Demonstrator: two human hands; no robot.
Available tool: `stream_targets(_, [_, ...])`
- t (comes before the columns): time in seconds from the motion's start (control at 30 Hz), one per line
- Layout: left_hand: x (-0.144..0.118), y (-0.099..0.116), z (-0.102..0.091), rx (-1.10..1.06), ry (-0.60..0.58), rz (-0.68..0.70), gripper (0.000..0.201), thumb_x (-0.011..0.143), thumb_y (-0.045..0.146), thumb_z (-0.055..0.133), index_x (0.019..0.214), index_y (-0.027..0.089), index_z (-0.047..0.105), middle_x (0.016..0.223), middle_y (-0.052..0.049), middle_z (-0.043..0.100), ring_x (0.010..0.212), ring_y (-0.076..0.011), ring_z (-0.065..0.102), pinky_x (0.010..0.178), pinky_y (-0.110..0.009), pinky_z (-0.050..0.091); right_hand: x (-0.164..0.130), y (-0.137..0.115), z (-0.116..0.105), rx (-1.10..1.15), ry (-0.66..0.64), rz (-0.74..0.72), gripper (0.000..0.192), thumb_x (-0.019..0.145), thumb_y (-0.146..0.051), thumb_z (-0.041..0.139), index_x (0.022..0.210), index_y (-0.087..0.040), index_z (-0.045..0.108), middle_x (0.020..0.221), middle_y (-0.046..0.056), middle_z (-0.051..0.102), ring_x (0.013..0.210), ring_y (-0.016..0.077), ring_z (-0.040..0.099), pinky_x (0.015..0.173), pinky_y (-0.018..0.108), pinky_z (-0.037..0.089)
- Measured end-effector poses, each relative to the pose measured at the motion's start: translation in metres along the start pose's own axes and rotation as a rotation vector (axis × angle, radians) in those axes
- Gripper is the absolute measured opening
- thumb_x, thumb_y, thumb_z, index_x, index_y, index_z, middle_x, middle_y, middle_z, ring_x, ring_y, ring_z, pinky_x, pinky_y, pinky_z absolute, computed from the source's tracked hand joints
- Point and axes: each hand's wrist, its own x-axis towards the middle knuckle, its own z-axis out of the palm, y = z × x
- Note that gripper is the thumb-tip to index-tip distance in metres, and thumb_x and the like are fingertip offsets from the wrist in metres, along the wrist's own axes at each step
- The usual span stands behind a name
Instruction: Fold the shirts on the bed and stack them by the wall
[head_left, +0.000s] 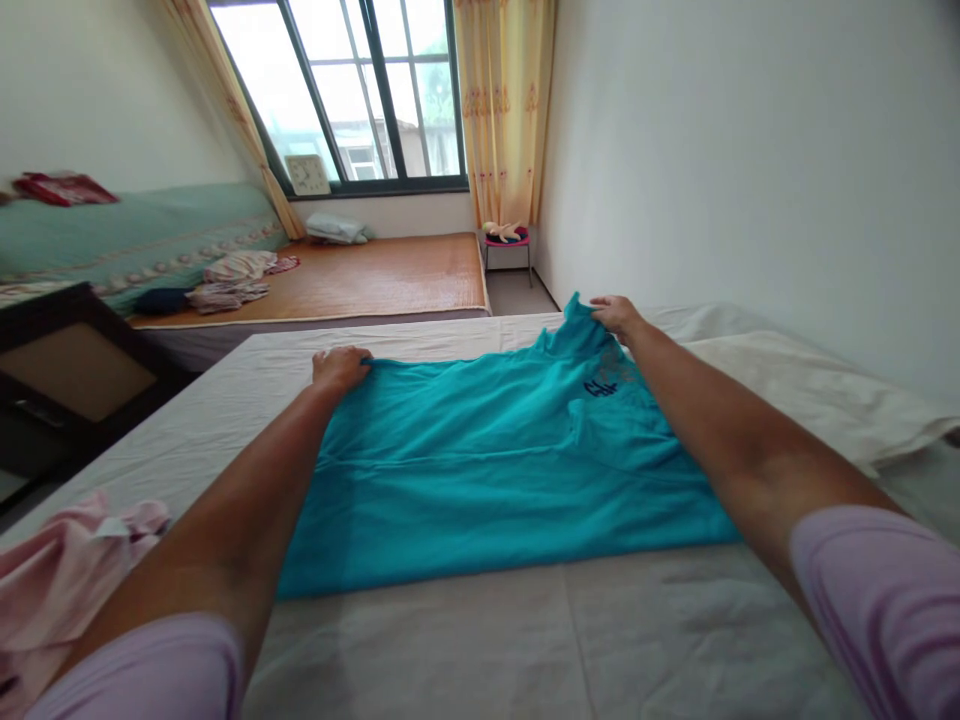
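My left hand [339, 366] and right hand [615, 314] both pinch the teal shirt's [480, 470] far edge; its long axis runs left-right between them on the bed [525, 640].

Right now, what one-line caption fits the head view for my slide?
Both hands, left hand and right hand, grip the far edge of a teal shirt spread flat on a white bed sheet.

a plain turquoise shirt [480, 460] with dark blue lettering lies on an off-white sheet [600, 640]; lilac sleeves [892, 590] frame it. pale pink clothing [60, 580] sits at left. beyond: yellow curtains [502, 110] with an orange motif, a green floral-bordered bedspread [135, 235], a red cloth [64, 187].
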Motion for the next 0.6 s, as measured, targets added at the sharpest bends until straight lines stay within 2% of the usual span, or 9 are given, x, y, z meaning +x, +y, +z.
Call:
stream_targets(0.07, [-0.002, -0.004, -0.011, -0.119, 0.047, -0.043, 0.038, 0.084, 0.036, 0.053, 0.117, 0.029, 0.070, 0.124, -0.008, 0.067, 0.114, -0.0324, 0.059, 0.096, -0.046, 0.044, -0.007, -0.015, -0.010, 0.112, 0.005, -0.012, 0.042, 0.071, -0.015, 0.061, 0.113, -0.019, 0.060, 0.106, 0.008, 0.070, 0.073, 0.0137, 0.060, 0.064, 0.026, 0.050])
stream_targets(0.17, [-0.019, -0.017, -0.032, -0.338, 0.153, -0.021, 0.040, 0.082, 0.036, 0.053, 0.117, 0.026, 0.070, 0.116, -0.004, 0.071, 0.109, -0.0267, 0.062, 0.092, -0.035, 0.049, -0.037, -0.037, -0.041, 0.286, -0.026, -0.118, 0.046, 0.072, -0.015, 0.060, 0.116, -0.023, 0.062, 0.107, 0.004, 0.070, 0.076, 0.0130, 0.060, 0.066, 0.026, 0.050])
stream_targets(0.27, [-0.060, -0.032, -0.048, -0.484, 0.277, 0.114, 0.041, 0.082, 0.037, 0.051, 0.113, 0.021, 0.072, 0.110, -0.004, 0.071, 0.102, -0.0225, 0.064, 0.093, -0.030, 0.049, -0.091, -0.045, -0.082, 0.300, -0.083, -0.232, 0.051, 0.070, -0.022, 0.067, 0.121, -0.029, 0.061, 0.102, 0.001, 0.070, 0.084, 0.0165, 0.062, 0.071, 0.029, 0.052])
stream_targets(0.33, [-0.095, -0.042, -0.050, -0.516, 0.315, 0.221, 0.040, 0.082, 0.038, 0.050, 0.109, 0.017, 0.072, 0.109, -0.005, 0.071, 0.103, -0.0212, 0.062, 0.098, -0.031, 0.047, -0.133, -0.039, -0.110, 0.229, -0.093, -0.232, 0.056, 0.070, -0.029, 0.071, 0.125, -0.028, 0.060, 0.094, 0.002, 0.071, 0.088, 0.0198, 0.064, 0.076, 0.033, 0.052])
stream_targets(0.4, [-0.132, -0.051, -0.043, -0.508, 0.270, 0.290, 0.038, 0.083, 0.038, 0.050, 0.104, 0.017, 0.073, 0.110, -0.005, 0.070, 0.105, -0.0206, 0.061, 0.102, -0.033, 0.044, -0.173, -0.024, -0.133, 0.139, -0.143, -0.187, 0.058, 0.070, -0.036, 0.073, 0.125, -0.024, 0.061, 0.083, 0.003, 0.070, 0.086, 0.0219, 0.065, 0.078, 0.036, 0.052])
stream_targets(0.47, [-0.164, -0.056, -0.030, -0.487, 0.164, 0.299, 0.037, 0.083, 0.042, 0.048, 0.101, 0.021, 0.074, 0.112, -0.003, 0.069, 0.108, -0.0209, 0.060, 0.105, -0.034, 0.042, -0.203, -0.007, -0.150, 0.055, -0.288, -0.145, 0.056, 0.069, -0.042, 0.075, 0.120, -0.020, 0.064, 0.075, 0.003, 0.069, 0.084, 0.0236, 0.067, 0.081, 0.038, 0.052])
stream_targets(0.53, [-0.188, -0.058, -0.015, -0.471, 0.058, 0.296, 0.039, 0.082, 0.046, 0.047, 0.100, 0.026, 0.075, 0.112, -0.002, 0.069, 0.110, -0.0224, 0.060, 0.105, -0.035, 0.042, -0.222, 0.007, -0.158, -0.001, -0.402, -0.121, 0.052, 0.069, -0.044, 0.075, 0.113, -0.018, 0.067, 0.081, 0.006, 0.071, 0.086, 0.0244, 0.068, 0.084, 0.040, 0.052])
stream_targets(0.6, [-0.201, -0.056, -0.004, -0.454, 0.015, 0.311, 0.043, 0.081, 0.049, 0.046, 0.102, 0.026, 0.075, 0.112, -0.004, 0.070, 0.111, -0.0241, 0.060, 0.105, -0.036, 0.043, -0.231, 0.013, -0.155, -0.033, -0.372, -0.120, 0.049, 0.072, -0.044, 0.072, 0.112, -0.018, 0.066, 0.099, 0.010, 0.072, 0.089, 0.0238, 0.068, 0.085, 0.041, 0.053])
